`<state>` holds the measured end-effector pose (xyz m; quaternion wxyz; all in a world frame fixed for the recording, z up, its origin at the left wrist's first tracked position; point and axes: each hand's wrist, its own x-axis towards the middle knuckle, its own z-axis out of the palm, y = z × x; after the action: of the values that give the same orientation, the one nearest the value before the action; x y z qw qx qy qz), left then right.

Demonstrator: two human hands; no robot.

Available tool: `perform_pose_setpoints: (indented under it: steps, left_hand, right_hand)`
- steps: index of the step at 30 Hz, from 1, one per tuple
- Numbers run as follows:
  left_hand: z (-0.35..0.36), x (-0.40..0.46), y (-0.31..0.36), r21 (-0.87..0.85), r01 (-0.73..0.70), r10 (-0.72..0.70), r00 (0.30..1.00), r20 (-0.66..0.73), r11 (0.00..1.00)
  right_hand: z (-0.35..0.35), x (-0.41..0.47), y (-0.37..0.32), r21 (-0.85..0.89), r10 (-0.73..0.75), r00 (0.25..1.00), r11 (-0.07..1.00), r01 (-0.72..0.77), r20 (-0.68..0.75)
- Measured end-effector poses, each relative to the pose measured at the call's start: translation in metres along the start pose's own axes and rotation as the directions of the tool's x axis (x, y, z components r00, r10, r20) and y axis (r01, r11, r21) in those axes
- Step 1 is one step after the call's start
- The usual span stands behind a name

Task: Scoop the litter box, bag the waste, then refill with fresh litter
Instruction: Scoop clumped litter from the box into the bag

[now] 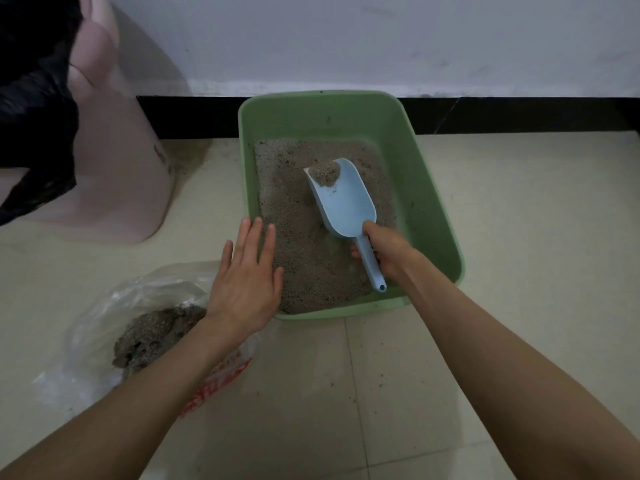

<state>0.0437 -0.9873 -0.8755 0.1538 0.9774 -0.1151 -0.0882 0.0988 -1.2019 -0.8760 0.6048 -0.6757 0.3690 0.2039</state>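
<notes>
One small heap of litter [323, 174] sits loose at the tip of the rigid, light blue scoop [344, 199] over the green litter box [429, 188], right hand [386, 249] wrapped round its handle, left hand [247, 275] spread flat at the rim; judged prone to spilling unless kept level.

1. Two arms come in from the near edge, one on the left and one on the right.
2. Both forearms are bare along all of their visible length; no sleeve or cuff shows on either.
3. The left hand [244, 285] wears no glove, and no ring shows on its fingers.
4. The right hand [388, 252] is also ungloved, with no ring on the parts that show.
5. Neither wrist carries a watch, band or bracelet.
6. The fingernails that show on the left hand are short and plain.
7. No other part of the person or their clothing is in view.
</notes>
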Motion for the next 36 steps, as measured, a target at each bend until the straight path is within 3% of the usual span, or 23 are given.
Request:
perform_pose_setpoints:
  steps: [8, 18, 27, 33, 36]
  left_hand:
    - [-0.001, 0.0, 0.0, 0.01, 0.013, -0.013, 1.0, 0.013, 1.0]
    - [0.0, 0.0, 0.0, 0.01, -0.006, 0.006, 1.0, -0.012, 1.0]
    - [0.007, 0.001, -0.002, 0.04, -0.024, 0.027, 0.997, -0.078, 0.999]
    - [0.012, 0.001, -0.005, 0.055, -0.031, 0.036, 0.994, -0.104, 0.998]
    - [0.012, 0.001, -0.005, 0.083, -0.03, 0.04, 0.992, -0.117, 0.996]
  right_hand:
    - [-0.002, -0.008, 0.006, -0.05, -0.167, 0.986, 0.985, 0.168, 0.016]
    - [-0.031, 0.0, -0.009, 0.084, -0.012, 0.973, 0.996, 0.032, -0.231]
    - [-0.026, 0.017, -0.041, 0.021, 0.01, 0.98, 1.0, -0.006, -0.199]
    - [-0.014, 0.036, -0.064, 0.134, 0.079, 0.986, 0.989, -0.059, -0.15]
    - [-0.011, 0.048, -0.072, 0.144, 0.038, 0.987, 0.989, -0.015, -0.158]
